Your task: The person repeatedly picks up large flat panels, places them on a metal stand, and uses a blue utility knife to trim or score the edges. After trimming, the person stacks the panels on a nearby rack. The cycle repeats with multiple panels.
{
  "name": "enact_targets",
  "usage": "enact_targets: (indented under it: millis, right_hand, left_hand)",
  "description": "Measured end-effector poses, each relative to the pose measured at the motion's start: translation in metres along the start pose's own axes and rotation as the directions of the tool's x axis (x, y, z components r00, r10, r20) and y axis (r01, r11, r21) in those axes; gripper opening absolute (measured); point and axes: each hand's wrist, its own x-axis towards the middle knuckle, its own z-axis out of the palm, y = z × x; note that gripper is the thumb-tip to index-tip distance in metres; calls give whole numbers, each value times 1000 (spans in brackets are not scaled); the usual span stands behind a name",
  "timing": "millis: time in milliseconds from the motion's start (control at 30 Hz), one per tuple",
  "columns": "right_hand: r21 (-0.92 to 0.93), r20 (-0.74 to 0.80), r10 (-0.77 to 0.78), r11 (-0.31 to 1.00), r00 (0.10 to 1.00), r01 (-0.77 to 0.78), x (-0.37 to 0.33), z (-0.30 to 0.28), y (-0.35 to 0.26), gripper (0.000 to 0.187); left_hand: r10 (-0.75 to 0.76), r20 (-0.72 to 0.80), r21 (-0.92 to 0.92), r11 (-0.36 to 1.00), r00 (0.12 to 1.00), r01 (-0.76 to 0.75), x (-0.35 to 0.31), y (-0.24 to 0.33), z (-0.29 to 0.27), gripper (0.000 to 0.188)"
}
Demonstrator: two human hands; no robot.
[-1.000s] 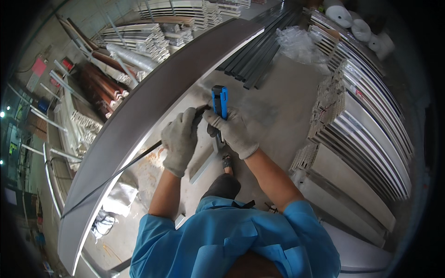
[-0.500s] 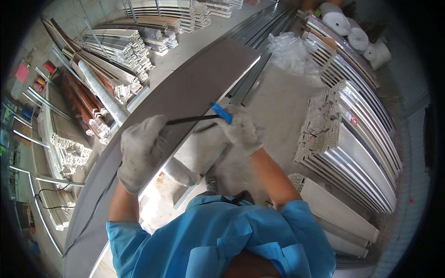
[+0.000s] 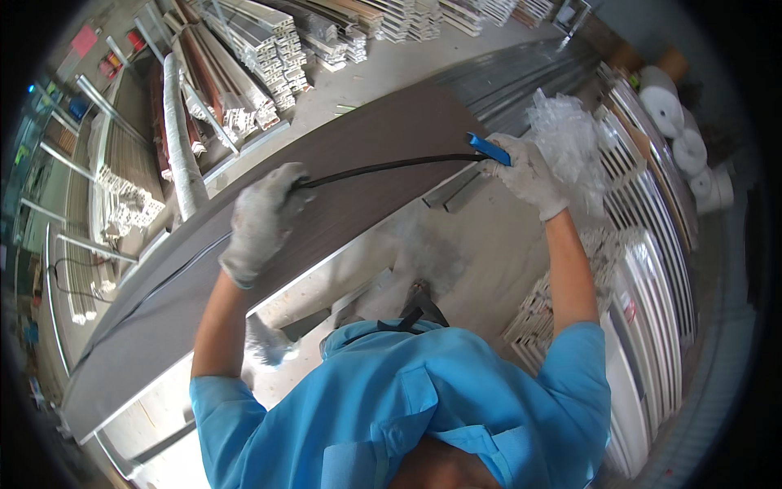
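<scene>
A long dark brown panel (image 3: pixel 407 122) with a pale edge stretches diagonally in front of me. Over it, my gloved left hand (image 3: pixel 265 224) is closed on a flexible black strip (image 3: pixel 383 167), which bows slightly between my two hands. More of this thin black line runs from the left hand along the panel toward the lower left. Beyond the panel's near edge, my gloved right hand (image 3: pixel 529 179) grips a small bright blue tool (image 3: pixel 490 151) at the strip's far end. What kind of tool it is, and whether the fingers also pinch the strip, is hidden.
Stacked pale profiles (image 3: pixel 277 61) line the far left, with a wrapped roll (image 3: pixel 181 138) leaning beside them. Crumpled clear plastic (image 3: pixel 562 134) lies right of the panel. Further right are stacked white profiles (image 3: pixel 652 326) and white rolls (image 3: pixel 661 110). Grey metal bars (image 3: pixel 521 85) extend behind the panel.
My right hand has moved right and away with the blue tool. The strip between my hands now shows longer and curved. My view has turned, shifting the surroundings.
</scene>
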Motion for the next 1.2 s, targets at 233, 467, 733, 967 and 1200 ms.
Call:
enact_targets:
  millis: [233,467,733,967,1200]
  right_hand:
    - [-232,183,-240,932,954,279,92,-37,32,31]
    - [-343,-10,-203,921,979,188,112,22,76,69]
    - [-332,50,-81,939,996,92,171,37,106,79]
    - [-235,227,-308,903,924,359,213,46,112,79]
    - [-47,469,-474,829,745,557,235,31,125,61]
  left_hand:
    - [154,-144,314,944,978,-102,68,55,72,23]
    - [-122,-281,118,980,952,161,97,3,91,15]
    - [-365,-271,148,898,890,414,92,-14,116,16]
    - [-585,-343,228,708,735,669,108,3,122,16]
    - [-636,-403,184,648,658,739,108,7,124,23]
